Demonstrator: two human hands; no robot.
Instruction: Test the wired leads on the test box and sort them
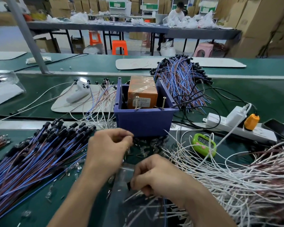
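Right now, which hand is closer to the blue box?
The left. The left hand is just in front of the blue box, by its front wall. The right hand is further back toward the person, gripping white leads.

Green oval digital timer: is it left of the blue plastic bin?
No, the green oval digital timer lies right of the blue plastic bin, beside the white wired leads.

Bare left hand (107, 145) was at lower centre of frame, bare right hand (156, 175) below and right of it. Left forearm (75, 199) and right forearm (206, 203) ran uncovered to bottom edge. Knuckle ridges showed on both; finer detail blurred.
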